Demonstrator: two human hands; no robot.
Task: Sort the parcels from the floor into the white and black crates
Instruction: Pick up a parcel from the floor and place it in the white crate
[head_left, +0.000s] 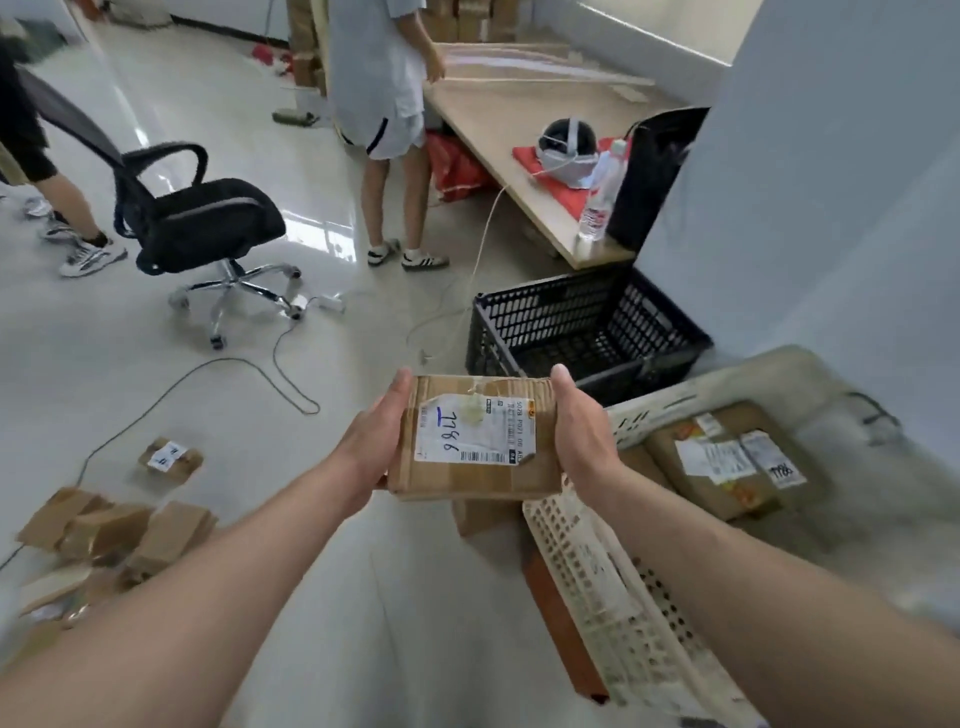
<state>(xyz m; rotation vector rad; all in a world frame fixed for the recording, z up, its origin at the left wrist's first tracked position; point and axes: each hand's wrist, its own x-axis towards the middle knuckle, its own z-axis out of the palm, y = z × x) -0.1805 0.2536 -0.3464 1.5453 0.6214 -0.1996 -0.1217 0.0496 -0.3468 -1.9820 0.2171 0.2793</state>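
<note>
I hold a brown cardboard parcel (470, 470) with a white label marked 1786 in front of me, above the floor. My left hand (374, 436) grips its left side and my right hand (579, 434) grips its right side, thumbs on top. The white crate (587, 566) stands at the lower right with a labelled parcel (727, 460) inside. Beyond the held parcel sits the black crate (524, 317); what I can see of its inside holds nothing. Several small brown parcels (111, 530) lie on the floor at the lower left, one more parcel (170, 458) apart from them.
A black office chair (202, 218) stands on the glossy floor at the left, with cables (291, 384) trailing near it. A person in light clothes (384, 130) stands by a wooden table (498, 130). Another person's legs (67, 228) are at the far left. A wall (831, 208) rises at the right.
</note>
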